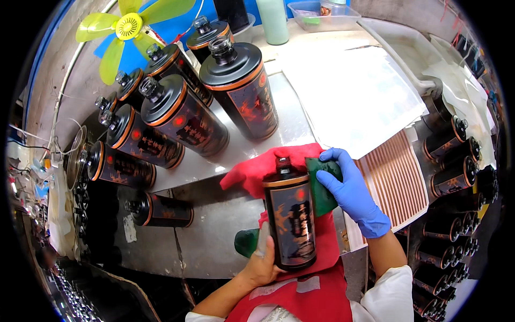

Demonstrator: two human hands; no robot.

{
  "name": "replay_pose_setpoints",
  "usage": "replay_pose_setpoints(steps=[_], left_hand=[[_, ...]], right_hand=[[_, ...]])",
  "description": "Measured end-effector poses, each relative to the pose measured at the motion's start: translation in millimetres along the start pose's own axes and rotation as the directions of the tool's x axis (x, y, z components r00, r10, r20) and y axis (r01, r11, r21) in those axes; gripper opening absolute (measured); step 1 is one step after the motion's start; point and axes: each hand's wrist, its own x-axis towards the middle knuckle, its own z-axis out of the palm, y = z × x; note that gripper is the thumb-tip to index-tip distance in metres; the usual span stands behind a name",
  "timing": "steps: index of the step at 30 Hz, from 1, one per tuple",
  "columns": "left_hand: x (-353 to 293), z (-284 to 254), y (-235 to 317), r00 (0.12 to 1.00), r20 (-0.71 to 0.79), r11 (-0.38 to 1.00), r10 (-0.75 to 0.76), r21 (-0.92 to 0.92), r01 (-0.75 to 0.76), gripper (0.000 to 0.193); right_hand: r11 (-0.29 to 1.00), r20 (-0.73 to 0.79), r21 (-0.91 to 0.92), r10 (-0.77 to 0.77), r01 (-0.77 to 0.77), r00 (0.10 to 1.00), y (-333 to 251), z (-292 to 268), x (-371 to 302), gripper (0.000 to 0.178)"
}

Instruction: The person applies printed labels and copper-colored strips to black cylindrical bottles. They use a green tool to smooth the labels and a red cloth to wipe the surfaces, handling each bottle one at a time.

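A black bottle (291, 222) with orange bands and red and gold decoration stands upright before me, its neck uncapped. My left hand (263, 263) is bare, grips the bottle's lower left side, and has a pale wrap on one finger. My right hand (348, 185), in a blue glove, pinches a flat dark green scraper (324, 188) beside the bottle's right shoulder. Whether the scraper touches the bottle I cannot tell. Behind the bottle lies a red cloth (257, 169). Another green piece (245, 242) is partly hidden by my left hand.
Several decorated bottles (185, 121) stand at the back left of the metal table (209, 214). White sheets (354, 96) lie at the back right, above a striped sheet (397, 182). More bottles (448, 182) fill the right side. A yellow-green fan (129, 27) is at the far left.
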Motion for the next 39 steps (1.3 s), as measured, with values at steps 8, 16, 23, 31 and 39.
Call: replay_pose_setpoints(steps=[8, 16, 23, 31, 39], left_hand=[[44.5, -6.4, 81.2, 0.904, -0.160, 0.718, 0.397, 0.668, -0.197, 0.108], [25.7, 2.2, 21.6, 0.976, -0.186, 0.993, 0.116, -0.011, -0.120, 0.126], [60.0, -11.5, 105.0, 0.853, -0.027, 0.502, 0.521, 0.818, -0.281, 0.038], [44.6, -5.0, 73.9, 0.897, -0.240, 0.801, 0.372, 0.571, -0.179, 0.055], [46.9, -3.9, 88.0, 0.883, -0.140, 0.644, 0.447, 0.736, -0.209, 0.064]], right_hand=[[0.971, 0.062, -0.177, -0.155, 0.163, 0.986, -49.7, 26.0, -6.2, 0.031], [0.988, -0.130, -0.116, -0.115, 0.100, 0.985, 11.8, 2.5, -8.2, 0.029], [0.954, -0.064, -0.228, -0.212, 0.192, 0.975, -36.0, 21.9, -7.0, 0.027], [0.982, -0.151, -0.117, -0.166, 0.149, 0.975, 10.8, 7.9, -7.5, 0.029], [0.974, -0.106, -0.146, -0.189, 0.173, 0.976, -21.4, 11.4, -9.4, 0.026]])
